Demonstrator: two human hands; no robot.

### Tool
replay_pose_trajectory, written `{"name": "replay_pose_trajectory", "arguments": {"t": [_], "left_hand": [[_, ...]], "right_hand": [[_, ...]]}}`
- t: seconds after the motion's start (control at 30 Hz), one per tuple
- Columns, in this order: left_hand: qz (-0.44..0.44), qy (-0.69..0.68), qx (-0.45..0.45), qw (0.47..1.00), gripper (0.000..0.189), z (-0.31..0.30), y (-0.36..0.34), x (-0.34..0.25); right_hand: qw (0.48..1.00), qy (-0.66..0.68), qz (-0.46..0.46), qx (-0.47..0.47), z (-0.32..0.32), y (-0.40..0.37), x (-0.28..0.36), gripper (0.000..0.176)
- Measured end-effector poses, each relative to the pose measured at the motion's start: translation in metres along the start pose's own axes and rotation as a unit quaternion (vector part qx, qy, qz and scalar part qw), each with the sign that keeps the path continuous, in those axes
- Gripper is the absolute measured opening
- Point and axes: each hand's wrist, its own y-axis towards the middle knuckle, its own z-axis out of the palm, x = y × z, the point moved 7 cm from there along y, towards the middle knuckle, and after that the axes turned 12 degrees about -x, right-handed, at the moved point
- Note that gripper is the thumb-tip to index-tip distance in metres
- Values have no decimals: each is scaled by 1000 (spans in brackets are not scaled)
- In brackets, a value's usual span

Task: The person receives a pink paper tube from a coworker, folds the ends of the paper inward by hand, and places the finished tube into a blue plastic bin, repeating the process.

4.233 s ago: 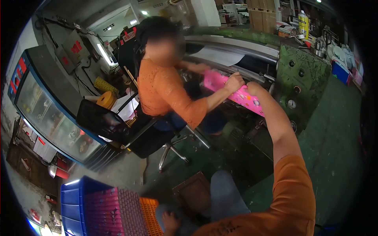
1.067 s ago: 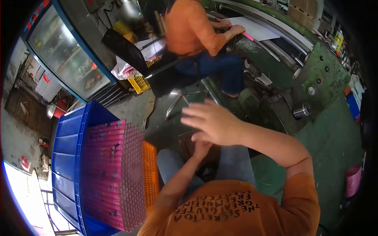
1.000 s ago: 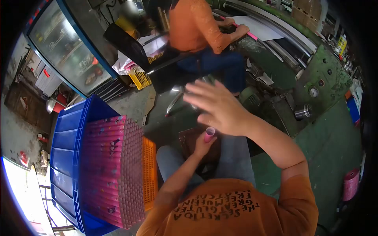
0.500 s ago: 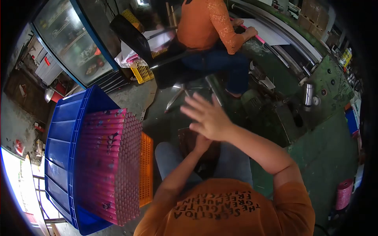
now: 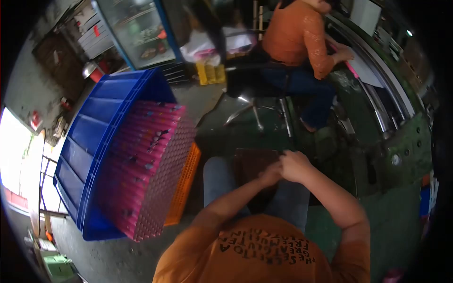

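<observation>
Two bare hands meet in front of the wearer's orange shirt (image 5: 245,250). The left hand (image 5: 270,174) and right hand (image 5: 295,166) are together, fingers curled inward; the right one is slightly farther forward. The view is too dark and blurred to tell whether anything is clamped between them.

Below the hands, between knees in blue-gray jeans (image 5: 219,181), is a flat brown panel (image 5: 250,162).

Left of the grip, well apart from it, a large blue crate (image 5: 96,113) holds a dense stack of pink patterned tubes (image 5: 141,165). Their round ends form a honeycomb facing the hands' side. An orange slotted crate (image 5: 188,177) is just beside the stack, between it and the wearer's legs.

Beyond the grip, to the right, a person in an orange top (image 5: 295,35) sits on a black chair (image 5: 243,78). That person's hand (image 5: 344,53) is at a pink strip (image 5: 352,70) beside long metal rollers (image 5: 377,108). Right of the grip is a green machine panel (image 5: 409,155) with a round gauge.

Beyond the grip, to the left, are a yellow basket (image 5: 211,74) and a glass-door cabinet (image 5: 139,28).
</observation>
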Motion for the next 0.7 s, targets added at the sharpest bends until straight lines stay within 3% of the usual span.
{"name": "replay_pose_trajectory", "arguments": {"t": [0.03, 0.07, 0.1, 0.17, 0.23, 0.27, 0.3, 0.33, 0.37, 0.43, 0.47, 0.53, 0.63, 0.7], "left_hand": [[-20, -68, 36, 997, 26, -2, 7, -31], [-17, -52, 78, 995, 24, 0, 8, -48], [-18, -40, 123, 991, 23, 8, 4, -55], [36, 73, 124, 989, 21, 35, -5, -29], [67, 150, 112, 980, 19, 13, 15, -65], [106, 220, 119, 962, 16, 1, 27, -88], [99, 226, 113, 963, 16, -16, 36, -101], [151, 290, 70, 943, 13, -36, 46, -118], [203, 351, 30, 913, 11, -57, 53, -134], [200, 413, 21, 888, 9, -108, 58, -155], [186, 450, 23, 873, 10, -137, 57, -160], [166, 526, 6, 834, 11, -198, 48, -166], [76, 643, -18, 762, 14, -300, 26, -152], [67, 628, -103, 768, 24, -374, 2, -141]], "right_hand": [[995, -3, -14, 100, -11, -14, 8, 29], [984, -24, -14, 177, -12, -28, 7, 24], [984, 54, 85, 148, 7, -48, -15, 18], [976, -8, 58, 209, -5, -82, -16, 25], [985, -62, 83, 136, -37, -101, -8, 44], [986, -63, 70, 138, -42, -105, 0, 44], [993, -67, 67, 72, -54, -104, 6, 48], [995, -69, 67, 4, -64, -101, 12, 52], [996, -65, 59, 3, -61, -96, 19, 52], [994, 17, 22, -101, -66, -74, 39, 51], [994, 23, 18, -103, -59, -60, 50, 51], [970, 165, -59, -171, -46, -22, 88, 48], [931, 305, -102, -176, -7, 45, 155, 47], [914, 367, -107, -137, 27, 93, 211, 44]]}}
